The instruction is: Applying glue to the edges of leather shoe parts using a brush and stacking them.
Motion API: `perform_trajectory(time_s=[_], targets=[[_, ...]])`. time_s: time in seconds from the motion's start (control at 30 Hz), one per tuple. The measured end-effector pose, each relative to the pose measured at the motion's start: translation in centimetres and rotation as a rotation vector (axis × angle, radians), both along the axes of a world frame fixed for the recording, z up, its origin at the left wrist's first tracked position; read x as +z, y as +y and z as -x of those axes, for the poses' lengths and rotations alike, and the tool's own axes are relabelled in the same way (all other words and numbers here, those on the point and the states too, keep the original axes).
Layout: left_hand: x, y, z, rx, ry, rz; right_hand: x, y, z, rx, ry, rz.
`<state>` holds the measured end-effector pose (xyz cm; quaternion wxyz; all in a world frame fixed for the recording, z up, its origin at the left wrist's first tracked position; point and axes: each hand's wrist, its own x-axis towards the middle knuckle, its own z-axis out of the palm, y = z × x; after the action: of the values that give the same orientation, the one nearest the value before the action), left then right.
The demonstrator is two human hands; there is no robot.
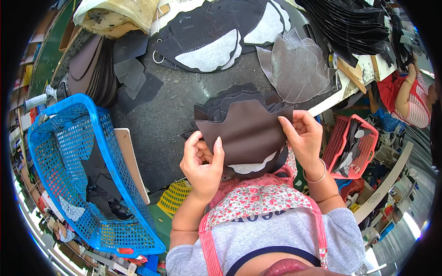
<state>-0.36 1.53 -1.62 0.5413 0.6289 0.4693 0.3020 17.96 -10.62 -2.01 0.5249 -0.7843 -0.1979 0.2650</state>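
A dark brown, leather-like cut piece with a raised middle tab is stretched between my two hands. On its left edge my left hand is closed, thumb pointing up. My right hand pinches the upper right corner between thumb and fingers. White backing shows along the lower edge of the work. Just behind the brown piece lies a stack of black cut pieces, partly hidden by it. Farther back on the dark table are black pieces with white half-round patches.
A blue plastic basket with black scraps stands at my left. Brown pieces are stacked at the back left. Translucent patterned sheets lie right of centre. A pink basket stands at right, near another person.
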Motion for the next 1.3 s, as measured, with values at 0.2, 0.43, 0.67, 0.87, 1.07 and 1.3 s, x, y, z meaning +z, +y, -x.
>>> perform_trajectory(time_s=[0.2,0.43,0.67,0.87,1.07,1.3], targets=[[0.0,0.0,0.1,-0.021,0.016,-0.021,0.1,0.4,0.4,0.004,-0.057,-0.039],[0.0,-0.2,0.7,-0.066,0.049,0.019,0.6,0.3,0.5,0.034,-0.097,0.012],[-0.2,0.0,0.4,-0.083,0.036,-0.032,0.9,0.2,0.5,0.011,-0.001,0.026],[0.1,-0.1,0.3,-0.096,0.086,-0.038,0.9,0.3,0.5,0.050,-0.019,0.034],[0.4,-0.4,0.3,-0.101,0.106,0.027,0.5,0.1,0.5,0.041,-0.032,0.024],[0.1,-0.2,0.3,-0.099,0.097,-0.064,1.0,-0.4,0.0,0.011,-0.188,0.098]])
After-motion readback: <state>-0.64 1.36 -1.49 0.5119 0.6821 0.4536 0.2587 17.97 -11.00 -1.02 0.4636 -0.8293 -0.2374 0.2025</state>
